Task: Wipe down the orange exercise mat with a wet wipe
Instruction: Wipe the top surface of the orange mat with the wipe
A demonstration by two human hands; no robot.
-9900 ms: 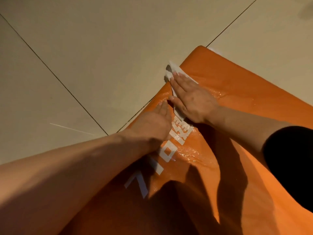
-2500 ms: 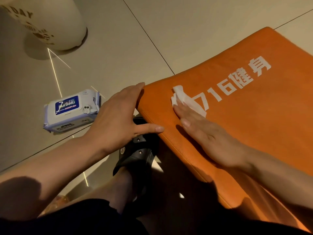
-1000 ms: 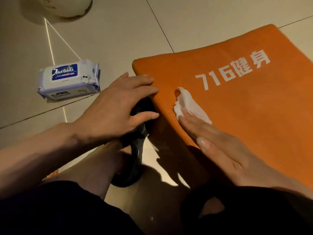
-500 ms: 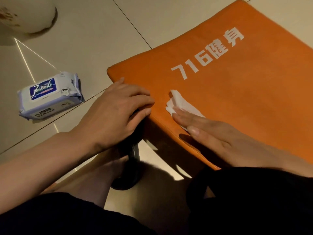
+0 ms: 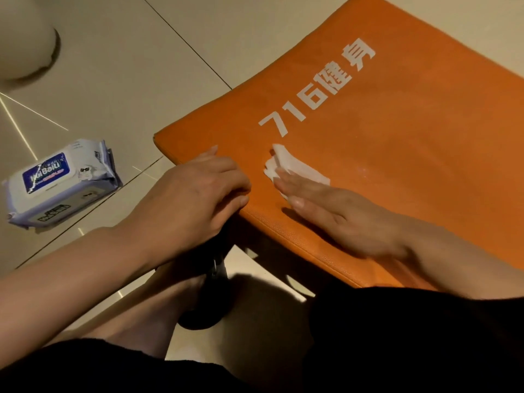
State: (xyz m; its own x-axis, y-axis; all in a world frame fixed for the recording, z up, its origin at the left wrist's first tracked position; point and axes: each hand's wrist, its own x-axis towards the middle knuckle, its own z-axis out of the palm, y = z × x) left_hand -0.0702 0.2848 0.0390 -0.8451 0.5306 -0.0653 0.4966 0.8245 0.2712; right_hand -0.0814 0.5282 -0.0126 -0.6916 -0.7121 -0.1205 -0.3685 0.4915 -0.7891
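The right hand (image 5: pixel 334 211) is pressing flat, fingers straight, on the wipe (image 5: pixel 295 168) mid-frame. The wipe is lying under its fingertips on the pad (image 5: pixel 411 137). The left hand (image 5: pixel 195 194) is curling over the pad's edge.

The person wears black shorts (image 5: pixel 411 336) and a black sandal (image 5: pixel 204 310).
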